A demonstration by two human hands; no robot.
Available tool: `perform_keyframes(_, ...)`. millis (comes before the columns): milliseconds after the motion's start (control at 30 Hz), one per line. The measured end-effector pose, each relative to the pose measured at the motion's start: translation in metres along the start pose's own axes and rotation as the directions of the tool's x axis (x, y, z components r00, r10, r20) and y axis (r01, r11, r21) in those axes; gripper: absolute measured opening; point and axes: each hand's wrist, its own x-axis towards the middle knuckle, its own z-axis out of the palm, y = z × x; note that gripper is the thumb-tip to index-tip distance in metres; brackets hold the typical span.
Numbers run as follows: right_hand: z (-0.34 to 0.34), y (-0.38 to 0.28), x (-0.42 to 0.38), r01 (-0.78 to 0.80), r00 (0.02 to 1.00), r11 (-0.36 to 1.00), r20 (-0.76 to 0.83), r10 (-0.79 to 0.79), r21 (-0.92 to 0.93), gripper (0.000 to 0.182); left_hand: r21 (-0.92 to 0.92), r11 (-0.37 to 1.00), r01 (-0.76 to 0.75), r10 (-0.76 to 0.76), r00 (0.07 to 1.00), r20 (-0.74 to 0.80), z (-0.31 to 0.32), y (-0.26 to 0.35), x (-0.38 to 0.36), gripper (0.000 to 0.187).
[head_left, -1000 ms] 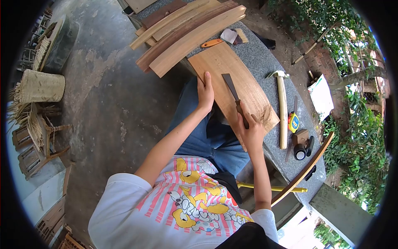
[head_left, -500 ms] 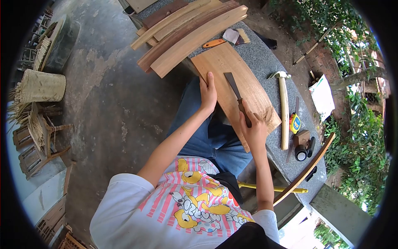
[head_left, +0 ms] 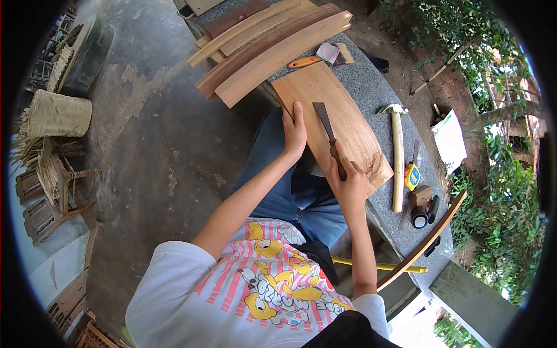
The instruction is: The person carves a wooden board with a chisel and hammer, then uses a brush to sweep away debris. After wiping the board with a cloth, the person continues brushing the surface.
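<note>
A broad wooden board (head_left: 333, 95) lies slanted across my lap and the edge of the stone bench. Its left edge is in my left hand (head_left: 295, 132), the thumb on top and the fingers hidden underneath. My right hand (head_left: 350, 184) is closed round the dark handle of a putty knife (head_left: 325, 120). The blade widens toward its tip and lies over the board's face, pointing away from me. Near my right hand, a darker rough patch (head_left: 374, 164) marks the board's lower right end.
A hammer (head_left: 397, 156), a tape measure (head_left: 412, 176) and a small wooden block tool (head_left: 420, 198) rest on the grey stone bench (head_left: 380, 95). Curved wood strips (head_left: 284, 55) are stacked at the far end beside an orange-handled brush (head_left: 304, 61). A curved strip (head_left: 426, 243) leans at the near right.
My right hand has drawn slightly back toward me and to the left with the putty knife. My left hand still grips the board's edge.
</note>
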Motion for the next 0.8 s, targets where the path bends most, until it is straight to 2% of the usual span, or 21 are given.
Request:
perform_keyframes(67, 0.002, 0.002, -0.008, 0.018, 0.998, 1.0, -0.052, -0.018, -0.005, 0.043, 0.023, 1.0, -0.013, 0.014, 0.999, -0.042, 0.0, -0.004, -0.002, 0.064)
perform_keyframes(133, 0.009, -0.002, 0.004, 0.012, 0.999, 1.0, -0.043, -0.012, 0.005, 0.043, 0.003, 0.997, -0.075, 0.075, 0.997, -0.002, -0.002, -0.008, 0.001, 0.064)
perform_keyframes(267, 0.017, -0.008, 0.022, 0.025, 0.998, 1.0, -0.058, -0.024, 0.015, 0.043, 0.008, 0.997, -0.08, 0.08, 0.996, 0.026, -0.004, -0.004, 0.0, 0.064)
perform_keyframes(467, 0.004, -0.004, 0.002, -0.01, 1.0, 1.0, -0.017, 0.01, -0.018, 0.043, 0.009, 0.999, -0.044, 0.044, 0.998, -0.04, 0.001, -0.009, 0.0, 0.063)
perform_keyframes(533, 0.007, -0.006, 0.007, -0.048, 0.999, 0.999, -0.004, 0.048, -0.014, 0.044, 0.003, 0.996, -0.091, 0.091, 0.996, -0.011, -0.001, -0.012, 0.003, 0.063)
perform_keyframes(633, 0.014, -0.011, 0.027, -0.001, 0.999, 1.0, -0.042, 0.002, 0.016, 0.045, -0.004, 0.999, -0.036, 0.037, 0.999, 0.015, -0.004, -0.011, 0.003, 0.064)
perform_keyframes(700, 0.011, -0.021, 0.033, -0.068, 0.997, 0.998, 0.032, 0.069, -0.017, 0.041, 0.008, 0.999, -0.05, 0.05, 0.999, 0.019, -0.004, -0.009, 0.003, 0.064)
perform_keyframes(800, 0.009, -0.01, 0.009, -0.021, 0.999, 1.0, -0.029, 0.021, -0.008, 0.045, 0.014, 0.999, -0.052, 0.053, 0.999, -0.004, 0.0, -0.005, 0.001, 0.065)
